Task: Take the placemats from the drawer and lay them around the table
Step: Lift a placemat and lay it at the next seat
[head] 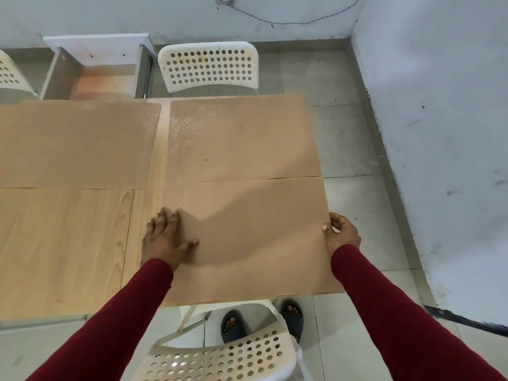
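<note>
Tan, textured placemats cover most of the light wood-grain table (68, 243) in the head view. No brand, label or readable writing shows on any of them, only a fine embossed diamond pattern.

The near placemat (253, 237) lies at the right end of the table, in front of the person, its right edge running along or just past the table's right edge. The left hand (165, 237) rests flat on its left part, fingers straight and spread, thumb stretched out to the right, palm pressing down. The right hand (342, 233) pinches the mat's right edge, thumb on top and fingers curled underneath. Both arms wear dark red sleeves (390, 312).

Beyond it, a far placemat (242, 138) lies on the far right part of the table; the near mat's far edge touches or slightly overlaps its near edge. A third placemat (74, 144) lies on the far left part, separated from the far right one by a narrow strip of bare table.

A white perforated chair (209, 67) stands at the far side, another white chair (220, 356) close to the person at the near side, with two feet in dark slides (233, 324) on the tiled floor. A white open cabinet (93, 70) stands against the back wall.
</note>
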